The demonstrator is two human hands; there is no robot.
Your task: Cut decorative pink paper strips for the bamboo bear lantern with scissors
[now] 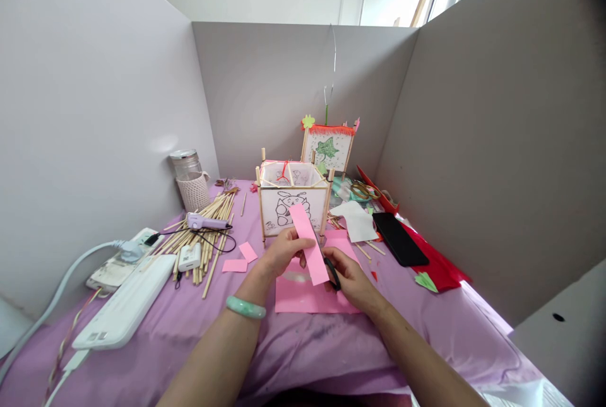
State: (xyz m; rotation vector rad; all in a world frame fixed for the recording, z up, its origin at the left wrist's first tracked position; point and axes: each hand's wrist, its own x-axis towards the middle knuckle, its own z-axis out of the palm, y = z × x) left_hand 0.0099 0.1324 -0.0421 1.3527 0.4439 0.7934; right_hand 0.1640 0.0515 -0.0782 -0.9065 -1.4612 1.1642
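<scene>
My left hand point(287, 249) pinches a pink paper strip point(310, 246) that tilts up to the left, above the purple cloth. My right hand point(348, 276) is closed on black-handled scissors point(333, 273), held against the strip's right edge; most of the blades are hidden behind the paper. Beneath both hands lie larger sheets of pink paper point(303, 300). Just beyond stands a stick-framed paper lantern point(294, 205) with a drawn animal on its front, partly covered by the strip. Two small pink paper pieces point(235, 265) rest to the left of my left hand.
Wooden sticks point(208, 236), a lilac glue gun point(207, 222), a white power bank point(125, 303) and a lidded jar point(189, 180) stand left. A second lantern point(328, 148) hangs behind. Right are a black phone point(400, 238), red paper point(442, 268) and white paper point(357, 221). Grey panels enclose three sides.
</scene>
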